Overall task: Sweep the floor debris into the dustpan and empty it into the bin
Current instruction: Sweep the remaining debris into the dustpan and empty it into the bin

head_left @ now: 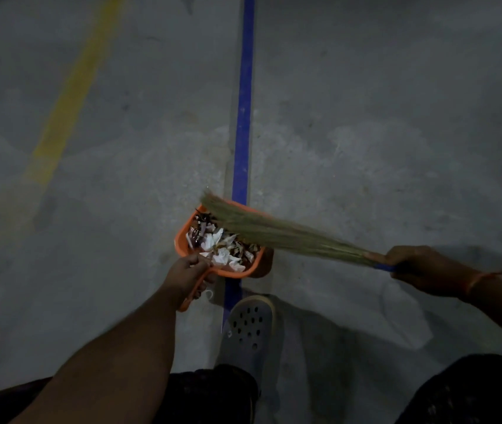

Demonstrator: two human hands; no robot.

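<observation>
An orange dustpan (182, 240), filled with paper scraps (223, 254), is gripped by its handle in the left hand (187, 270) above the blue floor line (243, 117). A grass broom (274, 232), its bristles laid across the dustpan, is gripped in the right hand (421, 266).

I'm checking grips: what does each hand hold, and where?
The left hand grips the orange dustpan by its handle; the right hand grips the grass broom at its blue handle end.

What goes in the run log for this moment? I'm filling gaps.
left hand grips dustpan handle | debris in pan | right hand holds broom over pan | bin unseen
</observation>
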